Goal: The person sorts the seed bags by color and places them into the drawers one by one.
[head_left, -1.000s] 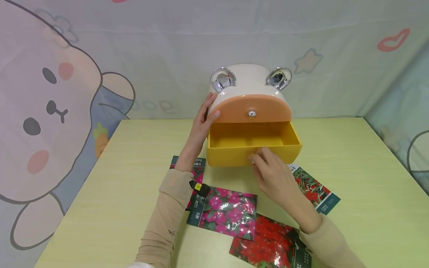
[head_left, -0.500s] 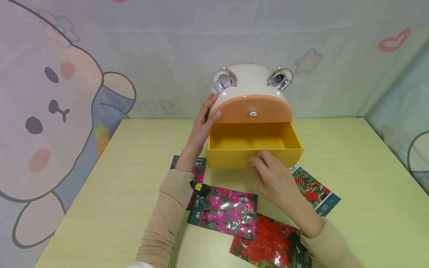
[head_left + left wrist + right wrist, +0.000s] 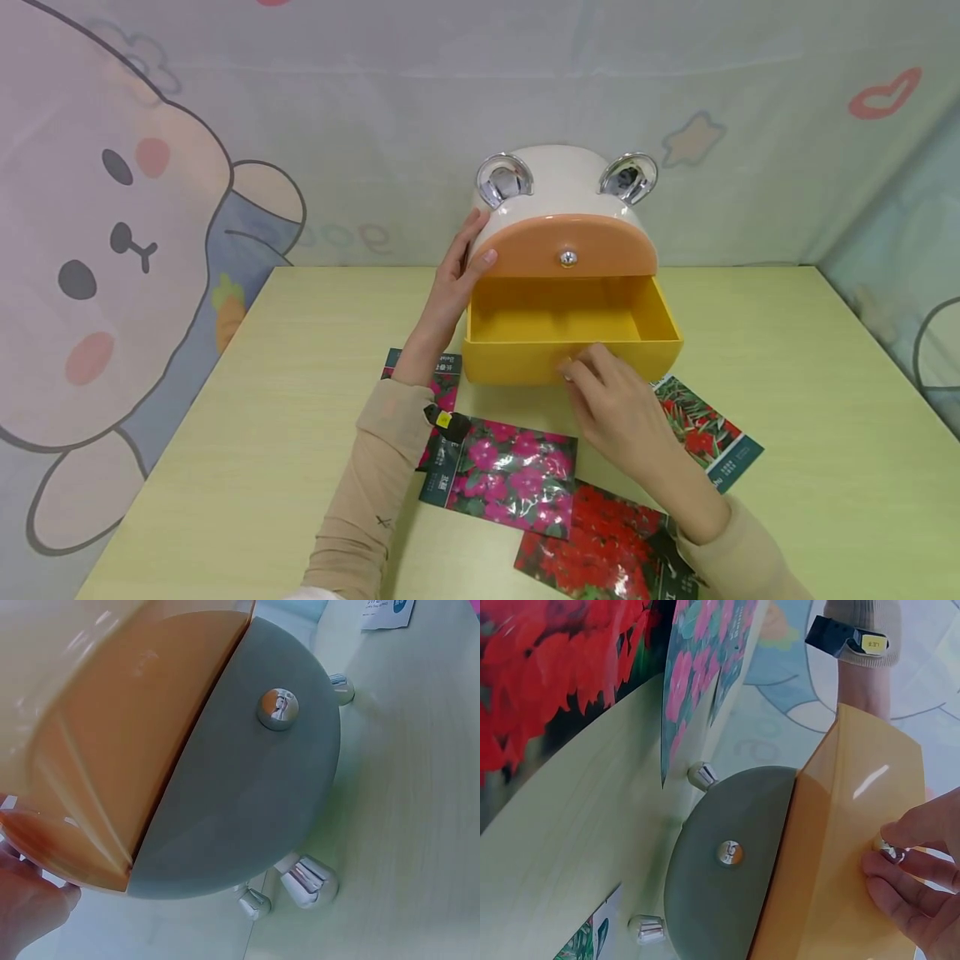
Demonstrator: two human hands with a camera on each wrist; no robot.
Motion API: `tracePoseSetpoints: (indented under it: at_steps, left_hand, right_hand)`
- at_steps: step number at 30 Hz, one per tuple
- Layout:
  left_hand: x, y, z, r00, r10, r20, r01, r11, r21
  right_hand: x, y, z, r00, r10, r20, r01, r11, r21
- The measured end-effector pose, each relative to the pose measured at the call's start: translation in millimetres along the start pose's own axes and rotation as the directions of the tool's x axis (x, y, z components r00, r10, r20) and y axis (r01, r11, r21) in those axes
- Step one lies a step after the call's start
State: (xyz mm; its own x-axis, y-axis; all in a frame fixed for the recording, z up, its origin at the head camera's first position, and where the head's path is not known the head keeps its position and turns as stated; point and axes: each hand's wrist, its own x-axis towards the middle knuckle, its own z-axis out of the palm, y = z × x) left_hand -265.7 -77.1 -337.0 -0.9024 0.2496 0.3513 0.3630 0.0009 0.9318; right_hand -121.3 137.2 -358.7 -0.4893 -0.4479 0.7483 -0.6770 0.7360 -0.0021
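Observation:
A small frog-like drawer cabinet has a white domed top, silver eye-shaped ornaments and an orange upper drawer front. Below that, its yellow drawer stands pulled out, its inside bare. My left hand rests along the cabinet's left side, thumb on the front edge of the orange part; in the left wrist view that hand shows at the lower left. My right hand pinches the yellow drawer's silver knob between thumb and fingers. A grey-green bottom drawer front with its own knob is closed.
Flower-picture packets lie around: a pink one, a red one overlapping it, another pink one partly under my left forearm, and a red-green one at right. A printed curtain hangs behind the table.
The yellow drawer has slid a little farther out toward me, my right hand moving with it on the knob. My left hand has stayed on the cabinet's side.

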Motion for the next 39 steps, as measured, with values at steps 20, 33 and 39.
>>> tracePoseSetpoints:
  at_steps: [20, 33, 39]
  left_hand:
    - [-0.9, 0.9, 0.3, 1.0, -0.019, -0.01, 0.019, 1.0, 0.008]
    - [-2.9, 3.3, 2.2, 1.0, -0.002, -0.001, 0.002, 1.0, 0.0]
    - [0.4, 1.2, 0.5, 0.999, -0.039, -0.002, 0.039, 0.999, -0.032]
  right_hand:
    - [-8.0, -8.4, -8.2, 1.0, -0.004, -0.016, 0.004, 1.0, 0.003]
    - [-13.7, -11.7, -13.9, 1.0, 0.015, 0.016, -0.015, 1.0, 0.016]
    - [-13.2, -12.0, -14.3, 1.0, 0.004, 0.012, -0.004, 1.0, 0.01]
